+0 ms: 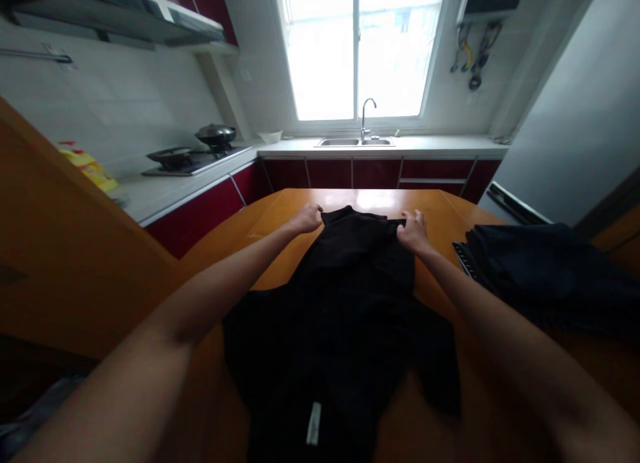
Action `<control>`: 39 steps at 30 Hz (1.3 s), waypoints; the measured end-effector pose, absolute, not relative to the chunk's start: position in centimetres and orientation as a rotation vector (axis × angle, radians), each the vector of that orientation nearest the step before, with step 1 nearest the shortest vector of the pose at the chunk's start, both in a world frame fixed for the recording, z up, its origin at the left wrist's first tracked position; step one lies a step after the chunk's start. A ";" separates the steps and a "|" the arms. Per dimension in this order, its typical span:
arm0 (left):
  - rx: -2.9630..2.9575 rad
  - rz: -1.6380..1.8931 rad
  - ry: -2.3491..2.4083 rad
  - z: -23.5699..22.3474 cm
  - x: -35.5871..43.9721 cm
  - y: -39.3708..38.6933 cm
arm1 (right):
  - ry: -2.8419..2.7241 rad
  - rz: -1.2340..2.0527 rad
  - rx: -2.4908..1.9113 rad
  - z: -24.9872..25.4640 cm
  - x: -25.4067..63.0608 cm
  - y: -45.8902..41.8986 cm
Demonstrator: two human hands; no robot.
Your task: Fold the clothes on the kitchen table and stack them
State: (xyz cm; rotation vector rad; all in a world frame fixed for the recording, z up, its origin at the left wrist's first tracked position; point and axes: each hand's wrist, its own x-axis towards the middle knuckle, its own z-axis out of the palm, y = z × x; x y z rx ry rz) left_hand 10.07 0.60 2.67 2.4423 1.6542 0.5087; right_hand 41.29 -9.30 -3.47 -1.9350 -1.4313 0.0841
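Observation:
A black short-sleeved shirt (345, 310) lies spread on the wooden table, its far edge partly folded and uneven. One sleeve reaches out to each side, and a small white label (313, 423) shows at the near end. At the far left corner, my left hand (306, 219) pinches the cloth. My right hand (413, 232) grips the far right corner between thumb and fingers, with some of the other fingers raised. Both arms stretch forward on either side of the shirt.
The wooden table (265, 246) has a rounded far edge. Dark folded clothes (545, 263) are stacked at the right. Beyond stand a counter with a sink (340, 142), a hob with a lidded pan (216, 135), and a grey fridge (565, 110) at the right.

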 end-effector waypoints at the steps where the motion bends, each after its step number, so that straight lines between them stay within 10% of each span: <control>1: 2.450 0.482 1.626 2.2 8.6 -0.6 | -1.500 0.073 -1.913 -4.1 40.7 -10.9; 14: 2.267 0.329 1.182 -1.0 -9.3 -18.8 | -2.004 0.221 -1.742 -5.5 40.2 -34.7; 39: 2.121 0.087 1.206 1.9 -11.3 -30.6 | -2.077 0.310 -1.890 -7.7 53.3 -38.3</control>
